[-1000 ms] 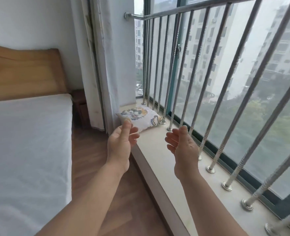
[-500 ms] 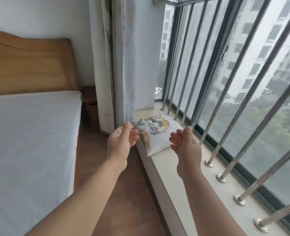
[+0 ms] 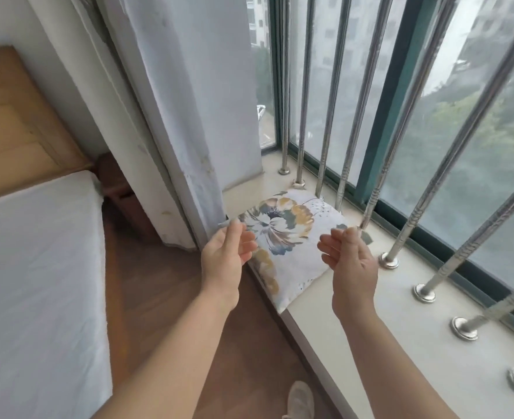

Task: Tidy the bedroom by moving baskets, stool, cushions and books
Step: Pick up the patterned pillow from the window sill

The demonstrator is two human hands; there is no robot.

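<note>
Flat square floral fabric cushion [image 3: 292, 237] lies on the pale smooth sill [image 3: 385, 334], turned diagonally, 1 corner overhanging the sill's inner edge, far corner against the metal bars [image 3: 352, 122], with left hand [image 3: 227, 261] and right hand [image 3: 350, 267] at its side corners, fingers loosely curled, contact unclear.
</note>
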